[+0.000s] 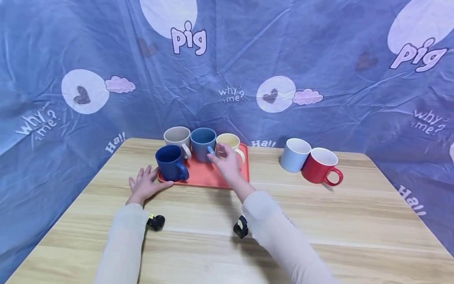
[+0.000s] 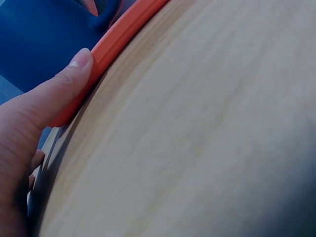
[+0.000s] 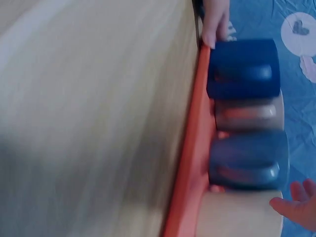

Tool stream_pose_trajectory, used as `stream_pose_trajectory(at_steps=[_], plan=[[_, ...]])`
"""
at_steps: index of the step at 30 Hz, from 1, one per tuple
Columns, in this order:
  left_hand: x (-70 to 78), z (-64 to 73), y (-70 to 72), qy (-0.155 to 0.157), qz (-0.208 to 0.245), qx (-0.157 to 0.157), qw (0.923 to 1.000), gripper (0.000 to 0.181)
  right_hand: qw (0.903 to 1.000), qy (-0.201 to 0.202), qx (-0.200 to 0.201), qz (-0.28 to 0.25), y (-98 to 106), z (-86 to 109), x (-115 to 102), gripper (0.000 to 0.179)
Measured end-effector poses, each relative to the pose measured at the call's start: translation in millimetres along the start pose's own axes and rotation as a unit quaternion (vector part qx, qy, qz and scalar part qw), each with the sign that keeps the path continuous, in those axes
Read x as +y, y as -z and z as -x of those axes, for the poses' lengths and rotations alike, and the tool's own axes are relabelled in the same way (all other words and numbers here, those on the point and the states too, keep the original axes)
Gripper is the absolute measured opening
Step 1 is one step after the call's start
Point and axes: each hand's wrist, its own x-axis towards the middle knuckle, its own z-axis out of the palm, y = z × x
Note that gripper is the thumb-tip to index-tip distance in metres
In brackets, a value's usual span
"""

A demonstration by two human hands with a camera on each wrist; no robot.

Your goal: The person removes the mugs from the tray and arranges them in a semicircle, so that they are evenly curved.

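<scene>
Left hand (image 1: 144, 185): fingers spread; thumb resting on the coral tray (image 1: 207, 176) at its near left corner;
Right hand (image 1: 228, 162): loosely parted, holding nothing; beside the cream mug (image 3: 239, 215), contact unclear;
On the coral tray: navy mug (image 1: 168, 163), grey mug (image 1: 176, 136), blue mug (image 1: 201, 149), cream mug;
Table (image 1: 319, 225), right: light-blue mug (image 1: 293, 157), red mug (image 1: 314, 167), side by side

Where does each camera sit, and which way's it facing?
Head: on the head, looking forward and down at the table, tray and mugs; left hand, right hand and both sleeves show.
Left wrist: worn there, facing the tray's rim and dark blue mug; left thumb shows.
Right wrist: worn there, facing tray and four mugs; right fingers show, left hand beyond.
Both wrist views share the dark blue mug, tray and left hand.
</scene>
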Motion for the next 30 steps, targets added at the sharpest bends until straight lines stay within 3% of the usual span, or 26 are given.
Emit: stream_pose_trajectory(at_steps=[5, 14, 21, 30], plan=[[0.8, 0.6, -1.6, 0.003, 0.002, -0.003, 1.0, 0.093, 0.9995, 0.005, -0.029, 0.013, -21, 8.0, 9, 0.045], [1.6, -1.6, -4.1, 0.004, 0.002, -0.002, 1.0, 0.094, 0.9956, -0.033, -0.086, 0.015, -44, 17.6, 17, 0.04], [-0.4, -1.2, -1.5, 0.004, -0.006, 0.004, 1.0, 0.093, 0.9929, -0.057, -0.103, -0.013, -56, 19.1, 11, 0.036], [-0.2, -1.4, -1.0, 0.008, -0.006, 0.001, 0.9999, 0.095, 0.9916, -0.064, -0.112, -0.004, -68, 21.6, 18, 0.031]])
